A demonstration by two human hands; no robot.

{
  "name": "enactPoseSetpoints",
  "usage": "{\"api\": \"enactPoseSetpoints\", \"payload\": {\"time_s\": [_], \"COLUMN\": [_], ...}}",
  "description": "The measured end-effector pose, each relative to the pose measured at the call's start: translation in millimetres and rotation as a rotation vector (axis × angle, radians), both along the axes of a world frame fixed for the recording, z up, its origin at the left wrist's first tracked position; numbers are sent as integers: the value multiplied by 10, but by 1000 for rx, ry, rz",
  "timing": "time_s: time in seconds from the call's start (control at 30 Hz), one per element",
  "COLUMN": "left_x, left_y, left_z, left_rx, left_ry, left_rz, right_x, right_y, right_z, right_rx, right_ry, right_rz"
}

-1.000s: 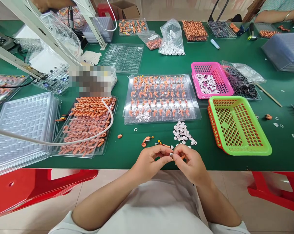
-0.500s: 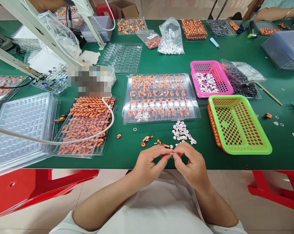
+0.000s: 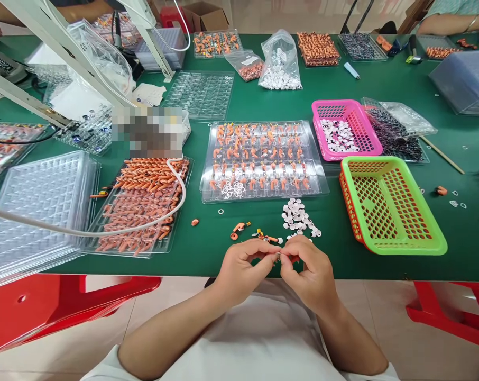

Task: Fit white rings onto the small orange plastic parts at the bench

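My left hand point(image 3: 245, 269) and my right hand point(image 3: 311, 272) meet at the fingertips over the table's front edge. Both are pinched on a tiny piece between them, mostly hidden by the fingers, with a bit of orange showing. Just beyond the fingertips lie loose orange parts point(image 3: 239, 228) with small yellow bits. Small white discs point(image 3: 297, 214) are scattered behind my right hand. Farther back, a clear tray point(image 3: 322, 185) holds rows of orange curved pieces, with white rings at its lower left.
A green basket point(image 3: 440, 246) and a pink basket point(image 3: 372, 143) stand at the right. On the left are a tray of orange pieces point(image 3: 132, 227), clear trays point(image 3: 37, 206) and a white cable point(image 3: 104, 232). Other people's arms show at the far side.
The fingers of my right hand have shifted slightly around the small piece. Both hands remain together in nearly the same place, and the view has moved a little.
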State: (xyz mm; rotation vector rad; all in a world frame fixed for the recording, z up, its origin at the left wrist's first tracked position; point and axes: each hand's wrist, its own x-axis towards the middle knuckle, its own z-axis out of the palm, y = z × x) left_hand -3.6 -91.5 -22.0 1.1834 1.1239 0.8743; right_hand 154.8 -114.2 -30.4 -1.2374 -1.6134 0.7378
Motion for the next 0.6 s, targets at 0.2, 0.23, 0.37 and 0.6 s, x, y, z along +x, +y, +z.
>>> {"api": "enactPoseSetpoints", "payload": {"time_s": [0.2, 0.23, 0.37, 0.6], "left_x": [3, 4, 2, -14], "left_y": [-8, -11, -21, 11], "left_z": [-12, -6, 23, -1], "left_rx": [-45, -49, -46, -89], "left_ry": [-65, -70, -79, -77], "left_rz": [36, 45, 58, 55], "right_x": [-31, -37, -66, -93], "right_y": [-1, -3, -13, -1], "right_z": [-36, -36, -32, -76], "right_rx": [16, 25, 50, 51], "right_ry": [25, 30, 40, 36], "right_rz": [5, 4, 14, -13]}}
